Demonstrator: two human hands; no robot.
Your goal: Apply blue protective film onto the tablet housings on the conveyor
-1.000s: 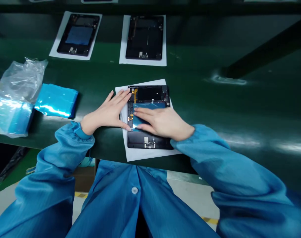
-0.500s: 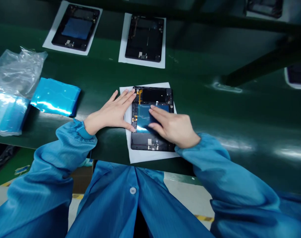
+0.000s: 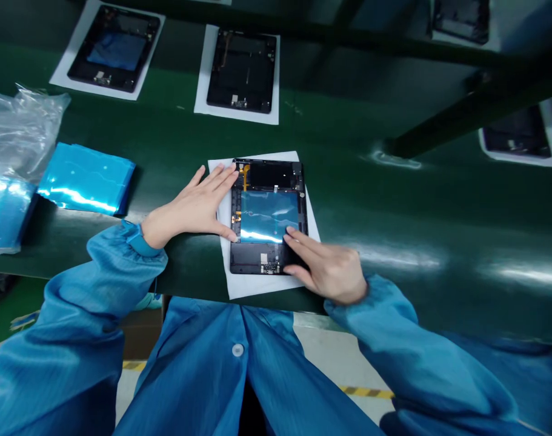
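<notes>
An opened tablet [image 3: 269, 175] lies face down on a white sheet [image 3: 243, 287] in front of me, its inner parts showing. A shiny blue film [image 3: 266, 212] covers the middle of it. My left hand [image 3: 196, 206] is spread flat, its fingertips and thumb on the tablet's left edge. With two fingertips, my right hand [image 3: 328, 263] touches the lower right corner of the film; its thumb is extended over the tablet's lower part and the other fingers are curled under. Neither hand grasps anything.
A stack of blue film sheets [image 3: 87, 175] lies to the left, beside a clear plastic bag [image 3: 23, 136] holding more. Further back, two opened tablets [image 3: 116, 51] [image 3: 242, 69] rest on white sheets. A dark post [image 3: 439, 121] rises at the right, with another tablet [image 3: 516, 133] beyond it.
My right hand has slid down across the blue film to its lower right corner, uncovering more of it. My left hand stays on the tablet's edge. The whole view has shifted slightly.
</notes>
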